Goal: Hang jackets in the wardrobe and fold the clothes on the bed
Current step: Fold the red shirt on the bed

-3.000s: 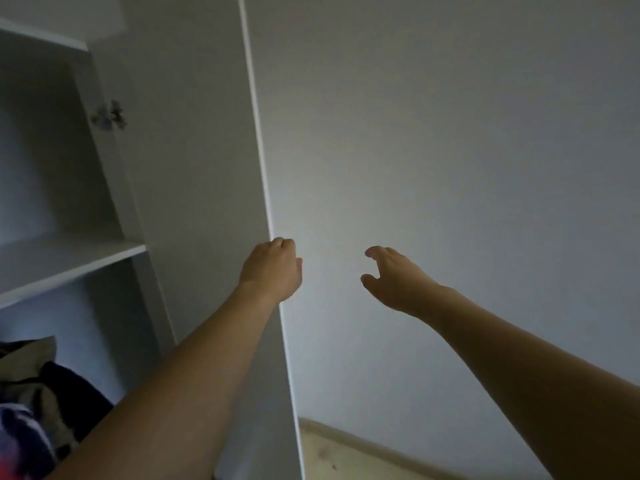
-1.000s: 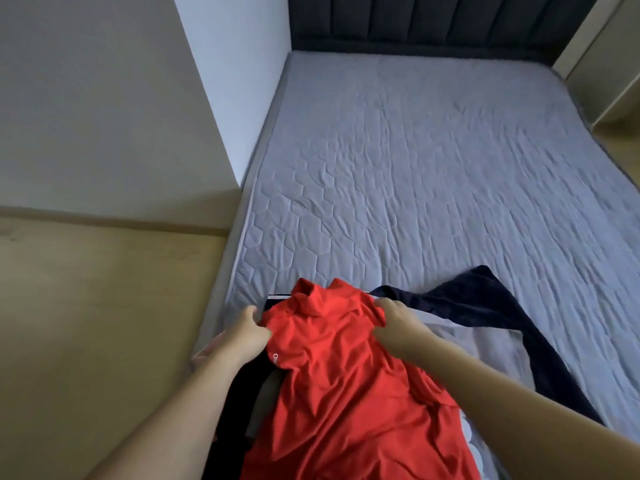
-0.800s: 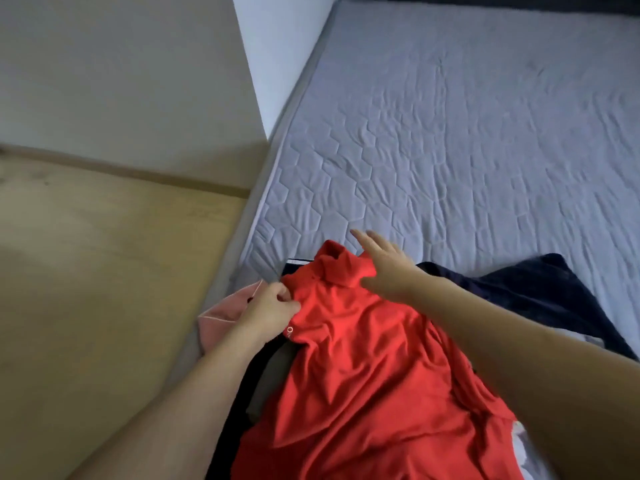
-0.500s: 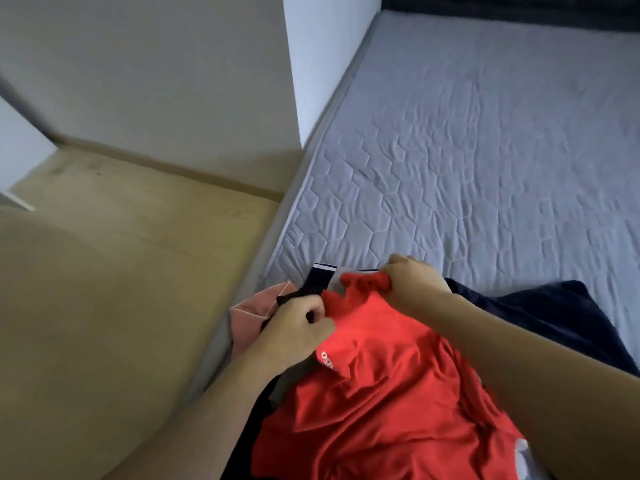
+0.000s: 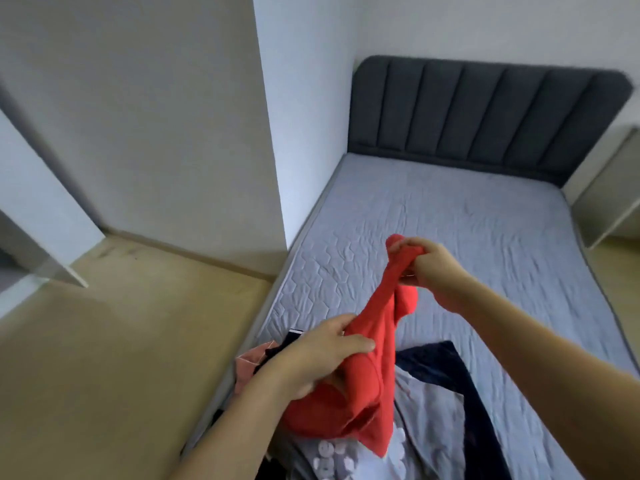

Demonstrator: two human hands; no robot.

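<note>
The red shirt (image 5: 372, 344) is lifted off the bed (image 5: 450, 237), stretched in a bunched rope between both hands above the bed's near left corner. The right hand (image 5: 433, 268) grips its upper end in a closed fist, a knob of red cloth sticking out past the thumb side. The left hand (image 5: 322, 355), lower and nearer the bed's left edge, has its fingers curled round the middle of the shirt, thumb over the fabric. Below that grip the rest of the shirt hangs loose and reaches down to the pile underneath.

The pile lies at the near left corner of the bed: a dark navy garment (image 5: 457, 382) spread toward the right, a grey garment (image 5: 426, 420) with pale printed shapes lying on it, and a pink piece (image 5: 247, 367) at the left edge of the bed, partly behind the left wrist.

The bed carries a grey quilted cover; the rest of it, up to the dark padded headboard (image 5: 485, 112) at the far edge, is smooth. A white wall (image 5: 298, 116) corner stands against the bed's left edge, and the pale wooden floor (image 5: 121, 341) runs along that side.
</note>
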